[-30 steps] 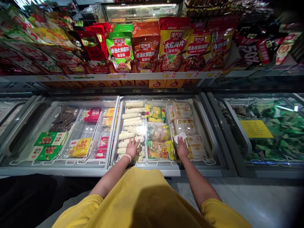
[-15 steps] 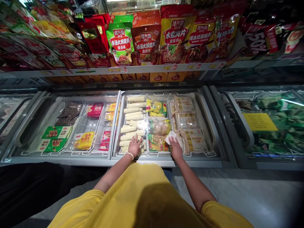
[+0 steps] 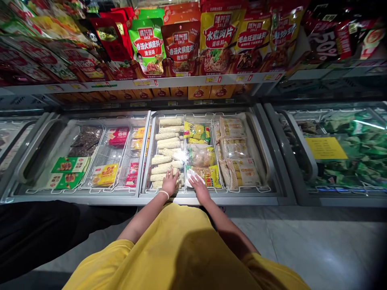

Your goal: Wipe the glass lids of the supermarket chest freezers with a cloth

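Observation:
My left hand (image 3: 169, 183) lies flat with its fingers spread on the wrapped corn cobs (image 3: 167, 141) in the left basket of the open chest freezer (image 3: 211, 198). A white band circles that wrist. My right hand (image 3: 200, 188) is over the front of the middle basket, on a white cloth (image 3: 189, 175) that shows at its fingertips. The cloth rests against a yellow bag of frozen corn (image 3: 210, 175). Net bags of pale corn pieces (image 3: 242, 171) fill the right basket.
The freezer to the left (image 3: 39, 161) holds green boxes, a yellow pack and red packs in wire baskets. A closed freezer with a yellow label (image 3: 325, 148) is on the right. Above hangs a shelf of seasoning pouches (image 3: 181, 44). Grey floor lies at the lower right.
My right hand has moved left with the cloth, from the net bags in the right basket to the yellow bag in the middle basket. The left hand stays on the corn.

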The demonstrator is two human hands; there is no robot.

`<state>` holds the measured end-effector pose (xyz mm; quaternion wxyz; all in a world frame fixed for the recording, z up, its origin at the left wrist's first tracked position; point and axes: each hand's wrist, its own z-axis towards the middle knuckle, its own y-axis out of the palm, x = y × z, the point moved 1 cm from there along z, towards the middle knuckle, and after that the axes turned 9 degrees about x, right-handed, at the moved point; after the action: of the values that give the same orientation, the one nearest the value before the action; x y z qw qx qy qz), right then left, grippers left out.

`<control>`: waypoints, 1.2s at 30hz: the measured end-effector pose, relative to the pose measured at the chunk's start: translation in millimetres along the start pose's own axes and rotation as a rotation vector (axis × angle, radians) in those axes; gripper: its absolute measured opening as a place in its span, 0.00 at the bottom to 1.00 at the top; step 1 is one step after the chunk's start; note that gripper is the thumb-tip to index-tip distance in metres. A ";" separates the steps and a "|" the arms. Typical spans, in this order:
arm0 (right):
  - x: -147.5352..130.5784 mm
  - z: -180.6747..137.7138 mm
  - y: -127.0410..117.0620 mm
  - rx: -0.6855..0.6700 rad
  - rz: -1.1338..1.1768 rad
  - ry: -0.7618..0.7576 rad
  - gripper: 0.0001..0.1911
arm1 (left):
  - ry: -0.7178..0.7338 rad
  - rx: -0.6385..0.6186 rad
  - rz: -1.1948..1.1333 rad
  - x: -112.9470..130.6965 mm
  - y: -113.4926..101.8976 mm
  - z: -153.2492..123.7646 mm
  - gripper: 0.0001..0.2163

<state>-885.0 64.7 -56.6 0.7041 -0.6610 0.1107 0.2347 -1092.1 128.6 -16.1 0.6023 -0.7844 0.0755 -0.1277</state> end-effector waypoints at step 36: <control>122.3 -57.7 -109.6 -0.438 -0.196 -0.371 0.25 | -0.278 -0.012 -0.165 119.4 39.6 -95.9 0.22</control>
<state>-718.0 28.8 -23.3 0.5722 -0.7506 -0.1375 0.3005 -1004.5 -3.1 -18.0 0.5897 -0.8016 -0.0727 -0.0665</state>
